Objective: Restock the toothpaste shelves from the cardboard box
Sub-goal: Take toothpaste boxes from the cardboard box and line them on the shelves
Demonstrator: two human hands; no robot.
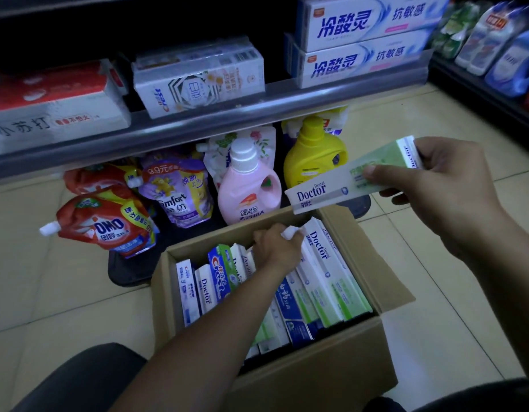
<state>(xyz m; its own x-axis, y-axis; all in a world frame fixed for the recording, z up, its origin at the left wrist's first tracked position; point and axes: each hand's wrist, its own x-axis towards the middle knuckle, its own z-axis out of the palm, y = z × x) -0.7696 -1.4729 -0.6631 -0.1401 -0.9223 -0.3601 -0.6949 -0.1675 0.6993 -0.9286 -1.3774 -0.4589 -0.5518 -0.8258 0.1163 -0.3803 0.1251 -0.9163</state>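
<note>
Head view, setting: I look down on an open cardboard box (316,379) standing on a tiled floor, just in front of a shelf (168,126); the light is dim.
Head view, right hand: my right hand (441,185) holds a green-and-white Doctor carton (331,188) in the air above the box's far corner; thumb on the front face, fingers curled behind, near its green end.
Head view, left hand: my left hand (275,248) is down inside the box; its fingers are curled round the white end of another carton (290,233).
Head view, box contents: toothpaste cartons (322,281) stand on edge, packed side by side; a blue Crest carton (223,275) is among them.
Head view, shelf stock: blue-and-white cartons (364,25) are stacked at the upper right; below the shelf stand a pink bottle (248,185) and a yellow bottle (315,153).
Handling, my judgement: each carton looks light, stiff along its length, thin-walled and smooth; hard squeezing could dent it.
Where to hold, my judgement: pinch the broad faces near one end; lift straight up between the neighbours.
</note>
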